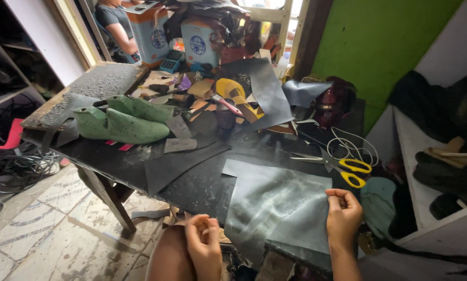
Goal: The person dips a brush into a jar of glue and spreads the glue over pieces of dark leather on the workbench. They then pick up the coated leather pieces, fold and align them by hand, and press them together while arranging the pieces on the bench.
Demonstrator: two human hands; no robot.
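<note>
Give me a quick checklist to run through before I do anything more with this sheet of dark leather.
1. Right hand has the leather sheet by its right edge: ok, fingers pinch the edge.
2. Left hand on the sheet: not ok, it sits curled near the sheet's lower left corner; contact cannot be told.
3. Sheet lying flat: not ok, its near part hangs over the front of the table.
4. Yellow-handled scissors within sight: ok, lying closed on the table just beyond the right hand.
5. White cord clear of the scissors: not ok, it loops right beside the handles.
6. Green shoe lasts apart from the sheet: ok, far left.
</note>
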